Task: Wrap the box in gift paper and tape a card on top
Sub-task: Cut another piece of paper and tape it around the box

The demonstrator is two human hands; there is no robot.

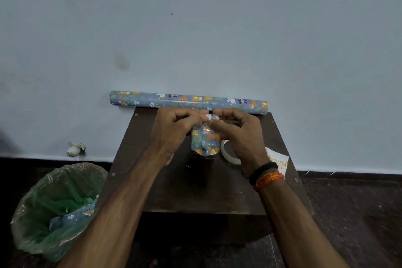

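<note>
Head view: we've got box (205,142) standing on table (195,191), both hands on its far top end. Left hand (174,130) and right hand (237,135) pinch paper flaps there. Tape roll (228,152) sits under right palm, card (279,162) beside right wrist. Probably crease flaps tight before taping, we'd say.

Two bare forearms reach from the near edge toward the far middle of the scene, converging so the hands meet. The left hand (174,130) shows its back, knuckles raised, fingers curled inward with fingertips and thumb pinching at the far top of the wrapped box (205,142). The right hand (237,132) mirrors it, fingers bent, thumb and forefinger pinching the same top edge, just beside the left fingertips. The right wrist wears a black band (262,172) and an orange thread (269,179). The left wrist is bare. Both arms angle inward, elbows out of view.
</note>
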